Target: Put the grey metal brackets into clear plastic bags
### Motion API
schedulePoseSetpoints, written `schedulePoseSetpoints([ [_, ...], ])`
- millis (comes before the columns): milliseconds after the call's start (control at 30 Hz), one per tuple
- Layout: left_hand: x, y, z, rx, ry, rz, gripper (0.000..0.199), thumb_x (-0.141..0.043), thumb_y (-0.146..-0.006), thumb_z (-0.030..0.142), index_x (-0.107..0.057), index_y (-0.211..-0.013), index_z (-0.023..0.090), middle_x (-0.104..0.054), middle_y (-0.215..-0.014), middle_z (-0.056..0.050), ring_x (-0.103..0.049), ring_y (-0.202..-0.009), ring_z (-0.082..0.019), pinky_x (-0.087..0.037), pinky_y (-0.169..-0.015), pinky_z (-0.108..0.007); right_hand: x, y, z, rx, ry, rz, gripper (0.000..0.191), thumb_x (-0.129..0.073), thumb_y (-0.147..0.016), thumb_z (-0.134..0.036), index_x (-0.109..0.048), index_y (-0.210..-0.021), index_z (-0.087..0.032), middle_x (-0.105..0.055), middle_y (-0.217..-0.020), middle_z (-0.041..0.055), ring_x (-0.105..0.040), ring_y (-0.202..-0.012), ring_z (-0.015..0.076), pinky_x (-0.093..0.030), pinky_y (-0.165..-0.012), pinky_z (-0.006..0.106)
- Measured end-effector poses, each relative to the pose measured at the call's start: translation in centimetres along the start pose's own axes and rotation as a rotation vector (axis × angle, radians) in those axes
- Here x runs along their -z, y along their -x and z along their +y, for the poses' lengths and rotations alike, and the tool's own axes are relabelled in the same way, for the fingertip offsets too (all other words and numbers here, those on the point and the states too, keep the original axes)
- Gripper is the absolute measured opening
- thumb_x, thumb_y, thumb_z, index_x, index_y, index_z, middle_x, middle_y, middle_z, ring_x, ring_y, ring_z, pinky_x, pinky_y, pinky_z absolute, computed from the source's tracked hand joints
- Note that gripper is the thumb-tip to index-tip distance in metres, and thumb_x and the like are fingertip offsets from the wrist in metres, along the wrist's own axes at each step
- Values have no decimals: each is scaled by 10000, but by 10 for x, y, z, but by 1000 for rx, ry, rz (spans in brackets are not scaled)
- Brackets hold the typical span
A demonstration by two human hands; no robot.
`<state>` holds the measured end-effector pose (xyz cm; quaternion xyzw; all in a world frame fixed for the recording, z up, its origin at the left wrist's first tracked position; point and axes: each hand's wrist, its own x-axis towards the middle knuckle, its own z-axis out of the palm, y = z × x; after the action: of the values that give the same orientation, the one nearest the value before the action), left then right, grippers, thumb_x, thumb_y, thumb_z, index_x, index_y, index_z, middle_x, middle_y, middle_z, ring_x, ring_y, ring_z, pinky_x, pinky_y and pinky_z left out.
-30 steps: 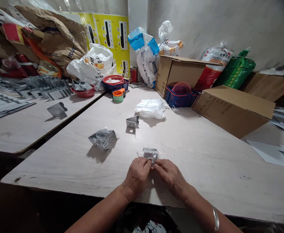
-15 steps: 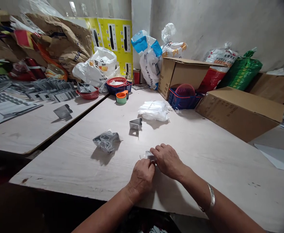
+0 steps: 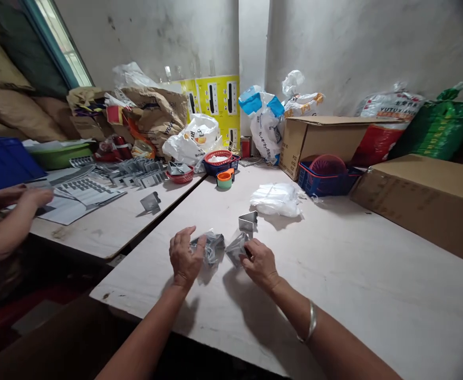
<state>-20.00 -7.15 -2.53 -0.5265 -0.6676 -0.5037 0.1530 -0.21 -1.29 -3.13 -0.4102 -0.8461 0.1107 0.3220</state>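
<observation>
Bracket (image 3: 246, 225) of bare metal stands just beyond a bagged bracket (image 3: 235, 251), with a white plastic stack (image 3: 276, 199) behind. Near the table's (image 3: 342, 279) left edge, the left hand (image 3: 185, 254) arches loosely open beside a bagged bundle (image 3: 214, 248); the right hand (image 3: 261, 264), curled, pinches the bagged bracket.

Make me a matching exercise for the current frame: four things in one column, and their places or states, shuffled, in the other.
Things
1. right hand
2. left hand
3. white plastic bundle
4. silver bangle

Places or states
A. around the right forearm
B. fingers spread, at the wrapped piece on the left
C. holding a clear-wrapped grey piece
D. lying on the table, beyond the unwrapped metal bracket

Right pairs: 1-C, 2-B, 3-D, 4-A
</observation>
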Motion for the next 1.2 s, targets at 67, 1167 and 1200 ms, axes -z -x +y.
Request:
schedulePoseSetpoints([
  [67, -7, -14, -29, 170, 63, -44, 387, -554, -756, 413, -600, -1037, 151, -585, -1093, -119, -503, -1056, -261, -367, -942, -421, -24, -8, -12, -42, -58, 78, 43, -515, -708, -181, -549, -735, -181, -532, -743, 11, -475, -688, 138, -318, -608, 232],
  [1167, -48, 0, -51, 650, 132, -76, 305, -594, -671, 458, -618, -839, 205, -629, -795, -14, -568, -753, -188, -446, -748, -329, -79, -51, -22, 259, -37, -342, 474, -513, -745, -270, -406, -1203, -213, -542, -1143, 70, -530, -1001, 209, -458, -806, 314],
  [1200, -50, 0, -51, 633, 136, -56, 317, -594, -672, 458, -617, -862, 206, -635, -849, -25, -574, -807, -200, -443, -790, -343, -76, -48, -23, 238, -40, -299, 457, -508, -751, -275, -416, -1195, -217, -552, -1125, 66, -537, -986, 200, -461, -801, 301],
])
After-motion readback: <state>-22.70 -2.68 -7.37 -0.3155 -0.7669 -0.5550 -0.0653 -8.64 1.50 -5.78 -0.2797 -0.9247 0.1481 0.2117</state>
